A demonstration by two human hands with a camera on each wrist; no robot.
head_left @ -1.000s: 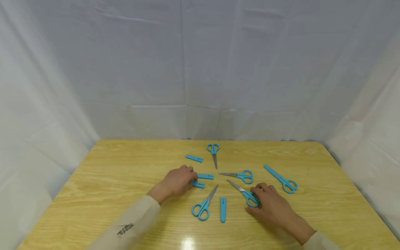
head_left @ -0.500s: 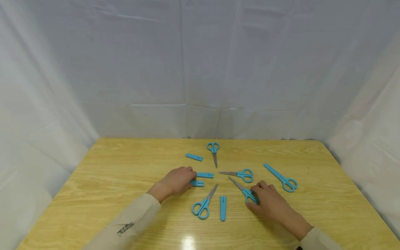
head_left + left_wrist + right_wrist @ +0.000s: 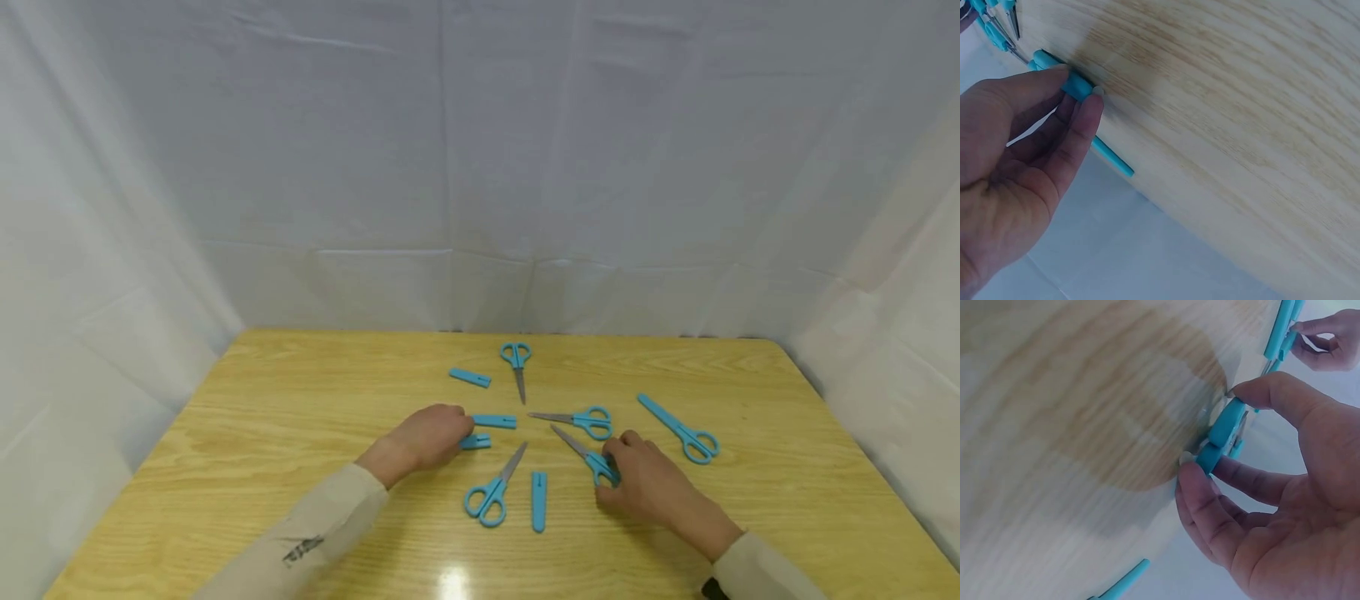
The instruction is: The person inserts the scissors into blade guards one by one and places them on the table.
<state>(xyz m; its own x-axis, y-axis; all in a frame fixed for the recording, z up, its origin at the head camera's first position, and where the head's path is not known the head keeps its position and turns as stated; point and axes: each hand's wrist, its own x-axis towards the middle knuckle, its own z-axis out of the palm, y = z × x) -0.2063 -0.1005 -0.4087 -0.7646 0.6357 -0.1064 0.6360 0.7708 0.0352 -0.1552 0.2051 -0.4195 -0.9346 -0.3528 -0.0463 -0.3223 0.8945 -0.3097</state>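
Note:
My left hand (image 3: 431, 437) pinches a blue scissors cover (image 3: 477, 442) between thumb and fingers, low over the wooden table; in the left wrist view its fingertips hold the sides of that cover (image 3: 1077, 86). A second cover (image 3: 495, 422) lies just beyond it. At the right, my right hand (image 3: 652, 483) pinches the blue handles of a pair of scissors (image 3: 594, 462), whose bare blades point away to the left. The right wrist view shows thumb and fingers on the edges of those handles (image 3: 1227, 425). The fingertips partly hide the handles in the head view.
Bare scissors lie at the back (image 3: 517, 367), at the centre (image 3: 588, 421) and in front (image 3: 491, 497). Loose covers rest at the back (image 3: 470, 377) and in front (image 3: 539, 502). Covered scissors (image 3: 678, 429) lie at right. White sheeting (image 3: 480, 208) surrounds the table.
The fingers of my right hand have drawn in on the scissors' handles, and those scissors have shifted slightly forward. My left hand stays on its cover almost unmoved.

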